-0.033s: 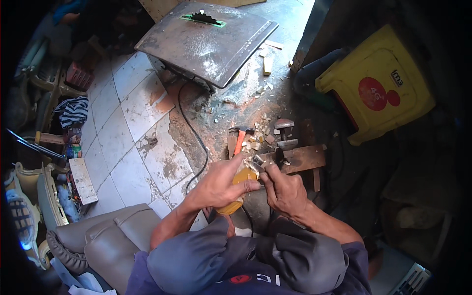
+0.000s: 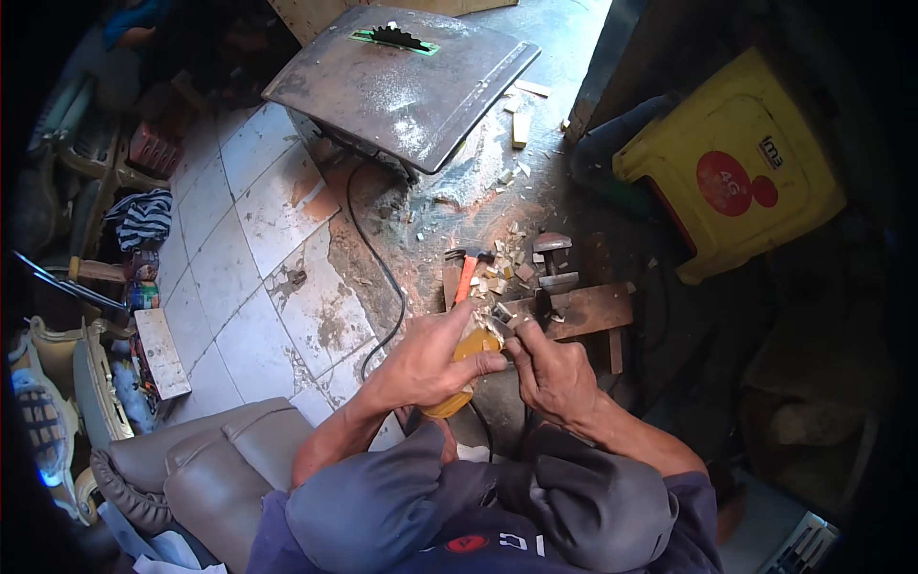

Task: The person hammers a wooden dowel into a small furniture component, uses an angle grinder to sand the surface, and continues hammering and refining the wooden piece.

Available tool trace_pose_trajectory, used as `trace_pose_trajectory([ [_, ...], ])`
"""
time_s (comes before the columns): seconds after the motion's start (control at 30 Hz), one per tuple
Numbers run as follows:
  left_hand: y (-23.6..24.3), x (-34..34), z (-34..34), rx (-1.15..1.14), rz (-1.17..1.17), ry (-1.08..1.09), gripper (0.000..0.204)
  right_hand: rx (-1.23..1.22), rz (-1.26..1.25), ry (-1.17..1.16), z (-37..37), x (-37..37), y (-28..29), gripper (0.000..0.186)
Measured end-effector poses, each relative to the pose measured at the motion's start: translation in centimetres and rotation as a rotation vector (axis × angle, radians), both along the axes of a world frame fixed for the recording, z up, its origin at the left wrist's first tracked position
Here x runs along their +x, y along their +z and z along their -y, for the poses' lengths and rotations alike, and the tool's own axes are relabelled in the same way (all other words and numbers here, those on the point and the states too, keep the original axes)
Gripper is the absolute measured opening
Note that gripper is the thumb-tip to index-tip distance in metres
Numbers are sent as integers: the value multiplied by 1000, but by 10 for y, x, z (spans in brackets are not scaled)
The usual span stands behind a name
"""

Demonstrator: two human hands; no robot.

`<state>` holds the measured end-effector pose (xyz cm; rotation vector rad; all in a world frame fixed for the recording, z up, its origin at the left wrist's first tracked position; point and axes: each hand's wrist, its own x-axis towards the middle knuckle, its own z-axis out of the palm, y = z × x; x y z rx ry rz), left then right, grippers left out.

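In front of my knees, my left hand is wrapped round a yellow wooden piece, which slants up from my lap. Pale shavings or cut wood show at the piece's far end, between my two hands. My right hand is closed beside it, thumb and fingers pressed together close to that end. A small metal part lies by its fingertips; what the fingers grip is mostly hidden. Just beyond my hands, a claw hammer with an orange handle rests among wood scraps.
A table saw with its blade raised stands ahead, a black cable trailing from it. A spool-shaped metal object and a brown board lie beyond my right hand. A yellow plastic stool is at right, a grey cushion at left.
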<state>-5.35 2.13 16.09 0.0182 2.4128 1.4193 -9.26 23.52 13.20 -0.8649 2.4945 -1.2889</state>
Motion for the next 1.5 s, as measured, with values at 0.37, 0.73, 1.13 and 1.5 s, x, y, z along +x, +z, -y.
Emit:
trace_pose_trajectory([
  [0.37,-3,2,0,65,-83,23,69,133,-240,37,-2,-7,18,12],
  [0.73,8,5,-6,70,-231,149,49,-100,90,17,9,-7,23,9],
  [1.13,16,10,-18,-192,-145,140,47,14,-42,6,13,2,9,8],
  [1.5,1,12,-16,-223,-292,139,46,183,-283,-42,12,-1,16,14],
])
